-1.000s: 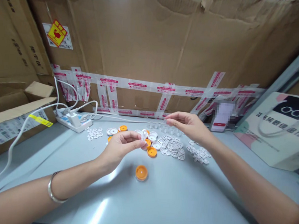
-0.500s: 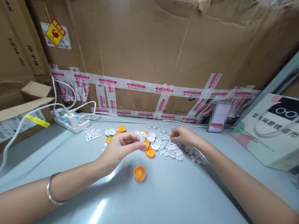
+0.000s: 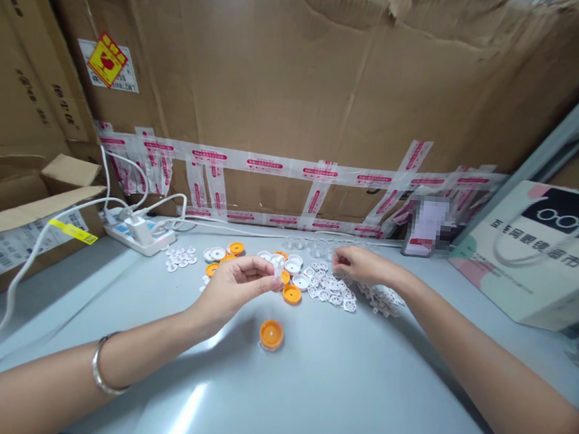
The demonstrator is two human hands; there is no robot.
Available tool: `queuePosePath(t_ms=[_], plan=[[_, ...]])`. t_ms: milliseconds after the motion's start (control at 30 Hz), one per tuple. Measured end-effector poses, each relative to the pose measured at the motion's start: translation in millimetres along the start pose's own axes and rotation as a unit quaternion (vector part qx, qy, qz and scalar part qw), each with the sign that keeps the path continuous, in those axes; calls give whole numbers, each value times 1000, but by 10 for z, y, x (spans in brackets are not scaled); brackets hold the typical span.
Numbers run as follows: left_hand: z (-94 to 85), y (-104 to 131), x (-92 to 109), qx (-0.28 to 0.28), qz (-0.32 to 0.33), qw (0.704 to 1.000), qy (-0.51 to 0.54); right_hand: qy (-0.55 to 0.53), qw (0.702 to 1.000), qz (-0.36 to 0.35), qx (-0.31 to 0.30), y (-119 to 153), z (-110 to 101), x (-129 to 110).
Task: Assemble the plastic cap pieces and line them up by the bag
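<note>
While left hand (image 3: 236, 285) pinches clear part (image 3: 278, 264) above grey table (image 3: 357, 376), right hand (image 3: 358, 264) curled, hold unclear; cardboard (image 3: 260, 74) behind.

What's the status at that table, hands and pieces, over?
Left hand: pinching small whitish piece. Right hand: at far edge of white openwork pieces, grip hidden. Lone orange disc in foreground, untouched. Nothing visibly blocking either hand.

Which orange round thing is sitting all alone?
The frontmost orange disc, lying below the left hand in the picture; the other orange ones sit farther back among white discs.

disc (image 3: 271, 334) before disc pile (image 3: 292, 294), perhaps phone (image 3: 425, 224) right
</note>
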State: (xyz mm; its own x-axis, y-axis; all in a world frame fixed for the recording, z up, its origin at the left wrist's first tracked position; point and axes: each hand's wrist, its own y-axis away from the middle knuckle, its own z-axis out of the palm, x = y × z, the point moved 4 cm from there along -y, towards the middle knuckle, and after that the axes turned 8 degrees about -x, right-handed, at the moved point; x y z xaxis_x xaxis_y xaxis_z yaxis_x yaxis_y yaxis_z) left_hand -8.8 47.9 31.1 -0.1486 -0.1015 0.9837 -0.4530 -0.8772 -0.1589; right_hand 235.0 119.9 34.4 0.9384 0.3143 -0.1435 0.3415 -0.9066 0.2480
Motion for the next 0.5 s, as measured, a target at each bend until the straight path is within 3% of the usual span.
queuePosePath(t_ms=[300,500], plan=[[24,5,-11,-4,3,1000,9,14,1000,19,-19,-51,76,79],[9,7,-17,-2,-2,1000,6,-3,1000,30,-1,42,-61,-19]])
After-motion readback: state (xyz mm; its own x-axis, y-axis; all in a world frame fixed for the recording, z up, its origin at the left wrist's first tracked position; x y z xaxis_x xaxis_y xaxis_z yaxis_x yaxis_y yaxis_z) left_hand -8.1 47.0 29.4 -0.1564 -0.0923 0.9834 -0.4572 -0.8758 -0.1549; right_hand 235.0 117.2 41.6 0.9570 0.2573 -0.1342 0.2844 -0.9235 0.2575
